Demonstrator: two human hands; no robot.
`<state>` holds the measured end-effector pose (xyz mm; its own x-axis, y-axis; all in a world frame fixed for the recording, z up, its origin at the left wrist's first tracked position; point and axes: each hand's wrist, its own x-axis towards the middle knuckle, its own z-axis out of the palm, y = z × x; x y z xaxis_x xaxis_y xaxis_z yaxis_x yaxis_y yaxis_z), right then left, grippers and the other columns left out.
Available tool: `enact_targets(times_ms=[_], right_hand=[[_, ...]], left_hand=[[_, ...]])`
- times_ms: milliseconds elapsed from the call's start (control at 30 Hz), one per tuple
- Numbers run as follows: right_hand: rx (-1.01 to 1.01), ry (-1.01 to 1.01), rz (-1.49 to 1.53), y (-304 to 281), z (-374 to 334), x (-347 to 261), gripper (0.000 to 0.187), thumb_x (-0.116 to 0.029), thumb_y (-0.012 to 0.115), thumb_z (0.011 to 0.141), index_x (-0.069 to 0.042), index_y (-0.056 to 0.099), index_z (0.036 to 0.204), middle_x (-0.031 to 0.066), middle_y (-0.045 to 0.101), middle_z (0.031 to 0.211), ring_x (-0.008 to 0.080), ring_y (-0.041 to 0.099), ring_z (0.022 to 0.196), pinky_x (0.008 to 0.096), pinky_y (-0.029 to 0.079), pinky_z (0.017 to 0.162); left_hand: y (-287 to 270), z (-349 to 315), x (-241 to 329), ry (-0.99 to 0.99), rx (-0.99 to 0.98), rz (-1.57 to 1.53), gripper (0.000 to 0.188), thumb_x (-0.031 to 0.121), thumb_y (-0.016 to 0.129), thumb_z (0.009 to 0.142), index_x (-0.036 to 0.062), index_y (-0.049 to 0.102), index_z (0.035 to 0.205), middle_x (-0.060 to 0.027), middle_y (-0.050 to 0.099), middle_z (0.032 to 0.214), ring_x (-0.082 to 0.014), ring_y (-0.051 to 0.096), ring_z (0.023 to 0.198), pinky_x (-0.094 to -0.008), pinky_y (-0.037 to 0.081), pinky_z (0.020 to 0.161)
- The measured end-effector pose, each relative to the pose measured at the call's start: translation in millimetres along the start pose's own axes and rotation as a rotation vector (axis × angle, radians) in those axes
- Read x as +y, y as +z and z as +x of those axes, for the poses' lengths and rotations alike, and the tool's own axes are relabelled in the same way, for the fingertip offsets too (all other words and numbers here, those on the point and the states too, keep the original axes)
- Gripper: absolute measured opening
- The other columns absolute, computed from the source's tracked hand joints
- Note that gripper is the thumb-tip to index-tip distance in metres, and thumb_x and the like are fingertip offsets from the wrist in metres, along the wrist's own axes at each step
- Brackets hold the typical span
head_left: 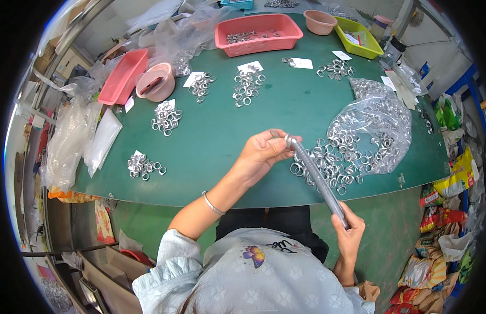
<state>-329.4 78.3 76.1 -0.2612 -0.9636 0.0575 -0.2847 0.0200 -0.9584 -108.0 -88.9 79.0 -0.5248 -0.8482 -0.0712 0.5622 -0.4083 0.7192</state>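
Silver metal ring (pixel 289 139) up at the tip, with plenty more waiting!

Here's the action: it sits at the upper end of a long grey rod with marks along its length (pixel 321 183), held over the near edge of the green tabletop (pixel 217 136). The bare left hand (pixel 268 150) pinches that ring between thumb and fingers; whether it is fully threaded on is too small to tell. The bare right hand (pixel 348 228) wraps closed round the rod's lower end.

Now the score, judging by how things lie: six small clusters of silver rings (pixel 248 88) sit apart, each with a white paper slip (pixel 301 63), so the grouping looks well under way. One, at top centre, holds only a few. But look right! A loose heap of silver rings (pixel 334 166) spills beside a bulging clear plastic bag (pixel 358 107) of more. Much seems left, and this ring hasn't yet joined any cluster.
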Motion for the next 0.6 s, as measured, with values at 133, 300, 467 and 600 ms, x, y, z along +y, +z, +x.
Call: enact_targets(times_ms=[133,300,467,600], right_hand=[[-0.032,-0.050,-0.063,1.9,-2.2,-8.0,0.032,-0.006,0.069,0.074,0.006,0.062,0.102,0.0070,0.061,0.074,0.0065,0.050,0.062,0.0208,0.039,0.056],[-0.053,-0.193,-0.133,1.7,-3.2,-19.1,0.032,-0.004,0.069,0.071,0.005,0.063,0.101,0.0090,0.060,0.069,0.0096,0.052,0.057,0.0228,0.040,0.052],[-0.004,-0.319,-0.288,7.6,-5.0,-30.4,0.035,-0.005,0.072,0.066,0.001,0.065,0.100,0.0092,0.051,0.060,0.0173,0.047,0.046,0.0273,0.037,0.045],[-0.010,-0.375,-0.349,9.1,-7.9,-33.6,0.037,-0.006,0.073,0.065,0.000,0.065,0.100,0.0075,0.048,0.057,0.0190,0.046,0.045,0.0287,0.037,0.045]], left_hand=[[11.1,-18.0,8.8,0.098,-0.030,0.269,0.027,0.002,0.061,0.082,-0.0049,0.054,0.108,-0.0203,0.060,0.107,-0.0246,0.060,0.099,-0.0343,0.048,0.089],[21.4,-33.1,3.7,0.053,-0.162,0.443,0.031,0.003,0.066,0.077,-0.0064,0.058,0.106,-0.0185,0.064,0.100,-0.0250,0.063,0.095,-0.0344,0.049,0.087],[29.9,-42.7,-5.7,-0.019,-0.175,0.409,0.029,0.006,0.070,0.073,-0.0063,0.063,0.097,-0.0169,0.066,0.097,-0.0243,0.063,0.094,-0.0327,0.050,0.084],[24.9,-45.1,-10.0,0.038,-0.200,0.356,0.033,0.012,0.074,0.070,-0.0046,0.064,0.096,-0.0163,0.065,0.097,-0.0254,0.063,0.092,-0.0324,0.050,0.082]])
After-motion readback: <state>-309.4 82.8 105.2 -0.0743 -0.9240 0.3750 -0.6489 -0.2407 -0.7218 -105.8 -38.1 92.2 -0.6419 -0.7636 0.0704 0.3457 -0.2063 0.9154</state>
